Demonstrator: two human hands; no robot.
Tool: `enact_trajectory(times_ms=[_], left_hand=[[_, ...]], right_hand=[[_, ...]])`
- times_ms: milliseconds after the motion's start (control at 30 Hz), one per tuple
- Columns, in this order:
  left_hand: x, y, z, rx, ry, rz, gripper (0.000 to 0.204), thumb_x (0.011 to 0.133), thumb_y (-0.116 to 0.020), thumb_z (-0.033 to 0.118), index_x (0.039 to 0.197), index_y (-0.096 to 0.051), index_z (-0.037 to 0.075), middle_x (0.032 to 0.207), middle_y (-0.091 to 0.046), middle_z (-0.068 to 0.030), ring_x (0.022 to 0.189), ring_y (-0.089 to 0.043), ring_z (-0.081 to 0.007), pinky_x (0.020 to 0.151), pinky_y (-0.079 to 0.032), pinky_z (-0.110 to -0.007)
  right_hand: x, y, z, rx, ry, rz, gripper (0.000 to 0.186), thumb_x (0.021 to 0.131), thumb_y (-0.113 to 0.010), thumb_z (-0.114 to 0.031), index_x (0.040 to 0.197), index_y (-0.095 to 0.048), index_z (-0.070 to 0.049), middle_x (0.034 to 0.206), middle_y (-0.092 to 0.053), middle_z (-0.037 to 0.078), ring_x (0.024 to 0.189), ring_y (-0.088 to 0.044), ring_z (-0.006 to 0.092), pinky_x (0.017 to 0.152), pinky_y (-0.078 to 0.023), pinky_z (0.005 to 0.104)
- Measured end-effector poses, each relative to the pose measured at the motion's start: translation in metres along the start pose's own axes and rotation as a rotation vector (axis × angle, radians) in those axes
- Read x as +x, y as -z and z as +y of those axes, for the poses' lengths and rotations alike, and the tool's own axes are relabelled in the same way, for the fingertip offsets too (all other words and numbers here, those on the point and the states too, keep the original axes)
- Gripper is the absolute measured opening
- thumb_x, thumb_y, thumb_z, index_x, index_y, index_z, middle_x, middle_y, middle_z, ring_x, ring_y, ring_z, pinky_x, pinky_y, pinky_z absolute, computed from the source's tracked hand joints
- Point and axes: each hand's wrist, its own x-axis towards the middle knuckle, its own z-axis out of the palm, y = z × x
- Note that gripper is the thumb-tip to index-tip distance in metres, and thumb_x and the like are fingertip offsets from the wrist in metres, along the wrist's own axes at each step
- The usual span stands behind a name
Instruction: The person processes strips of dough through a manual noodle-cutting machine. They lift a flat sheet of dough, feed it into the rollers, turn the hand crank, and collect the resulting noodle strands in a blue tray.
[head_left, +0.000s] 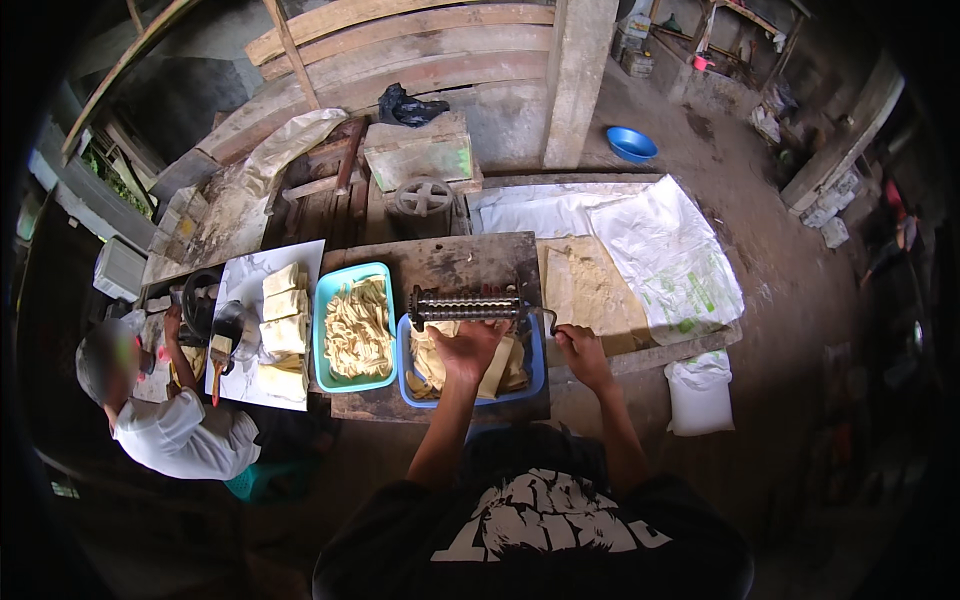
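A hand-cranked metal dough-cutting machine [468, 304] stands at the table's front, with ridged rollers lying crosswise. My right hand [583, 354] is closed round the end of its crank [548, 316], on the machine's right. Just below the rollers, my left hand [470, 350] is open, its palm turned up and thumb spread; the rollers partly hide its fingertips. Under that hand sits a blue tray [541, 372] holding cut dough strips and a flat, pale dough piece [495, 372]. Left of it, a turquoise tray [319, 345] holds a heap of cut dough strips [358, 328].
Folded dough sheets [284, 335] lie stacked on a white marbled board [240, 290]. A co-worker [185, 430] sits at the far left, beside a brush [218, 360]. White sacking [665, 255] covers part of the right-hand table; a full white sack [700, 398] stands below its front edge.
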Motion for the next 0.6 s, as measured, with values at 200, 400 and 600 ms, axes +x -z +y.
enact_trajectory(times_ms=[200,400,600], left_hand=[[0.009,-0.009,0.018,0.012,0.066,0.006,0.083,0.053,-0.072,0.049,0.119,-0.044,0.01,0.125,-0.044,-0.0103,0.112,-0.04,-0.0281,0.099,-0.026,-0.046],[0.016,-0.007,0.032,-0.076,0.14,0.104,0.072,0.058,-0.07,0.042,0.118,-0.046,0.011,0.126,-0.042,-0.0073,0.113,-0.039,-0.0237,0.098,-0.027,-0.042],[0.021,-0.009,0.034,-0.058,0.166,0.12,0.064,0.057,-0.07,0.04,0.112,-0.052,0.012,0.126,-0.044,-0.0065,0.116,-0.037,-0.0226,0.098,-0.026,-0.039]], right_hand=[[0.007,-0.01,-0.012,0.019,-0.039,0.031,0.018,0.085,-0.049,-0.021,0.09,-0.058,-0.006,0.081,-0.059,0.012,0.081,-0.052,0.0324,0.072,-0.039,0.0404],[0.003,-0.013,-0.03,0.053,-0.116,0.037,0.017,0.082,-0.055,-0.019,0.089,-0.06,-0.005,0.08,-0.061,0.014,0.073,-0.056,0.0293,0.066,-0.042,0.0362],[-0.012,0.011,-0.066,0.15,-0.259,0.061,0.019,0.076,-0.064,-0.02,0.085,-0.062,-0.004,0.075,-0.061,0.013,0.063,-0.056,0.0262,0.059,-0.043,0.0331]])
